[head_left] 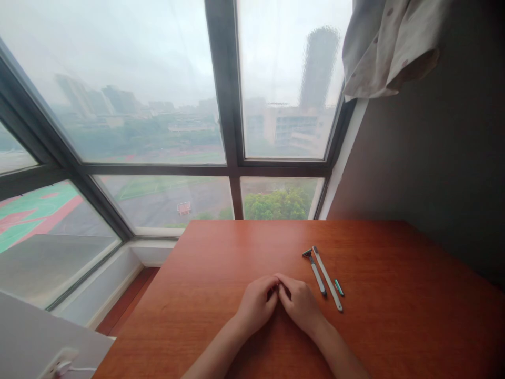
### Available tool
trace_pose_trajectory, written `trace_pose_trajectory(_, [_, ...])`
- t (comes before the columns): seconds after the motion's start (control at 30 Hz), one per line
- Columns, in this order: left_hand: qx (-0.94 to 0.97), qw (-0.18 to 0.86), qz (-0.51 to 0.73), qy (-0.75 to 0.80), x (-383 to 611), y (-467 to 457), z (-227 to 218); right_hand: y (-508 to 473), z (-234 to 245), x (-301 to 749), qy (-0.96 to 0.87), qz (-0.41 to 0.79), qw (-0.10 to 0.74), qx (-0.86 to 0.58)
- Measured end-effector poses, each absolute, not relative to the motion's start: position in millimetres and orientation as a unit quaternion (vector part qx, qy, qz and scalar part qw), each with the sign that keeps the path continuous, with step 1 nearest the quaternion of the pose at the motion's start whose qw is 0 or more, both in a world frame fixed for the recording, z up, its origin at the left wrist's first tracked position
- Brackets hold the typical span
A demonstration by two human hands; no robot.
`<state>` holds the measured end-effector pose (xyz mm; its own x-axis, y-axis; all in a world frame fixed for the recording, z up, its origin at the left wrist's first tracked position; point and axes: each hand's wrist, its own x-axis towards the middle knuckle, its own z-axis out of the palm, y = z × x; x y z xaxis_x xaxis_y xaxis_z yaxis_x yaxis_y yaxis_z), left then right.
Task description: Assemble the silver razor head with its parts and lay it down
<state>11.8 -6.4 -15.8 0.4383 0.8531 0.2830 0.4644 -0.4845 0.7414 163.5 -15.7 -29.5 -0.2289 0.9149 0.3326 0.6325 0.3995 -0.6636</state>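
My left hand (pixel 256 304) and my right hand (pixel 300 302) rest on the reddish wooden table (pixel 394 316), knuckles up, fingers curled under and fingertips meeting between them. What, if anything, sits inside the fingers is hidden. Just right of my right hand lie a razor (pixel 315 271) with a dark head and white handle, a long thin white stick (pixel 327 278) beside it, and a small teal cap-like piece (pixel 339 287). Neither hand touches them.
A large window (pixel 232 168) with dark frames stands beyond the table's far edge. A dark wall (pixel 434 173) borders the table's right side, with cloth (pixel 386 47) hanging above. A white plug and cable (pixel 63 363) sit at lower left.
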Motion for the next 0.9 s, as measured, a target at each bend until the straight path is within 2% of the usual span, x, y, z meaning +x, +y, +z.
trace_pose_trajectory(0.9, [0.798, 0.293, 0.333, 0.408, 11.8, -7.7, -13.2, -14.9, -25.7, 163.8, -0.745, 0.228, 0.389, -0.492])
